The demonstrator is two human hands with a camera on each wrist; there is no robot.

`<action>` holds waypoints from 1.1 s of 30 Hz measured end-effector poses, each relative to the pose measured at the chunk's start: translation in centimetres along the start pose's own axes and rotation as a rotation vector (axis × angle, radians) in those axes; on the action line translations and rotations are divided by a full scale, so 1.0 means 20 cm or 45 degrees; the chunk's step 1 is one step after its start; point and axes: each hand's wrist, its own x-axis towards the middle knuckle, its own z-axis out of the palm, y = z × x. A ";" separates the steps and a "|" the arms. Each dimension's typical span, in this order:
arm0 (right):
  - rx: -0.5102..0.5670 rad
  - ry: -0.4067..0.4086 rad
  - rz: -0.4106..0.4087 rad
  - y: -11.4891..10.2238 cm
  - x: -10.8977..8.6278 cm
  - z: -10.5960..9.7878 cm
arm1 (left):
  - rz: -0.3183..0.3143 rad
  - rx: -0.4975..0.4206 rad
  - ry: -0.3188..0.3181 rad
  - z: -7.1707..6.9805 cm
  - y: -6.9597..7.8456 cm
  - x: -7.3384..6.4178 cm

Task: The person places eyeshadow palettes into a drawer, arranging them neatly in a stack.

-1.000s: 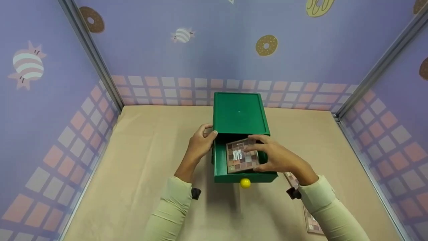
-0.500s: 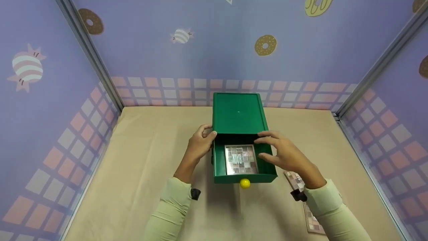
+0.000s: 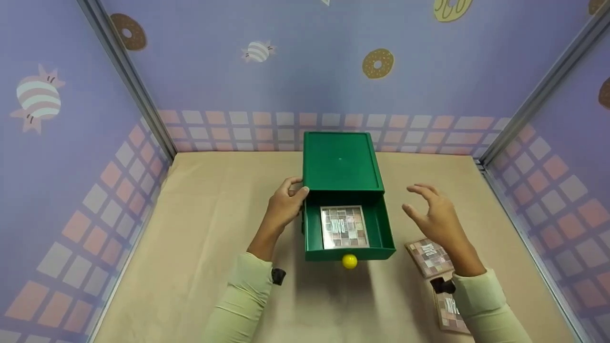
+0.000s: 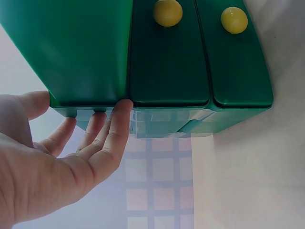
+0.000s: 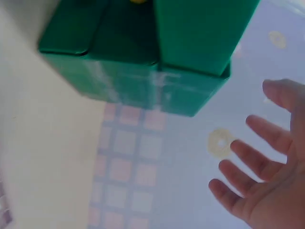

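Note:
A green drawer cabinet point(image 3: 341, 161) stands on the table, its top drawer point(image 3: 314, 255) pulled out. Flat inside that drawer lies an eyeshadow palette point(image 3: 344, 228) with a grid of brown and pink shades. My left hand point(image 3: 285, 205) rests on the cabinet's left side, thumb near the front corner; the left wrist view shows its extended fingers point(image 4: 116, 138) touching the side wall. Off to the right of the cabinet, my right hand point(image 3: 437, 216) hovers with fingers spread, holding nothing. Below it on the table lie two more palettes, one upper point(image 3: 429, 257) and one lower point(image 3: 450, 312), partly hidden by my arm.
Two lower drawers with yellow knobs point(image 4: 167, 13) are closed under the pulled-out one. A yellow knob point(image 3: 350, 261) juts from the top drawer's front. Patterned purple walls point(image 3: 310, 71) enclose the beige table point(image 3: 228, 228) at the back and both sides.
My right hand has let go of the palette, which settled flat in the drawer, and moved out to the right. My left hand has stayed at the cabinet's side.

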 end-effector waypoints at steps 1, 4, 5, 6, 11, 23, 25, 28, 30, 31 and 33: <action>-0.006 -0.003 0.023 0.02 -0.01 0.00 | -0.003 0.001 0.001 0.00 0.00 0.00; -0.020 -0.046 0.095 0.08 -0.06 0.02 | -0.007 -0.004 0.003 0.00 0.00 0.00; -0.023 -0.069 0.121 0.10 -0.07 0.02 | -0.007 -0.006 0.003 0.00 0.00 0.00; -0.026 -0.094 0.148 0.12 -0.08 0.03 | -0.006 -0.007 0.004 0.00 0.00 0.00; -0.043 -0.226 0.304 0.22 -0.16 0.05 | -0.005 -0.021 0.003 0.00 -0.01 0.00; -0.283 -0.393 0.533 0.43 -0.39 0.13 | 0.003 -0.028 -0.025 -0.01 -0.01 0.00; -0.312 -0.399 0.563 0.45 -0.41 0.14 | 0.004 -0.033 -0.025 -0.01 -0.01 0.00; -0.346 -0.398 0.606 0.48 -0.44 0.16 | 0.008 -0.042 -0.029 0.00 -0.01 0.00; -0.355 -0.397 0.635 0.49 -0.46 0.16 | 0.009 -0.044 -0.029 0.00 -0.01 0.00; -0.357 -0.401 0.650 0.49 -0.46 0.17 | 0.009 -0.041 -0.028 0.00 -0.01 0.00; -0.366 -0.420 0.682 0.50 -0.48 0.17 | 0.007 -0.036 -0.027 -0.01 -0.01 0.00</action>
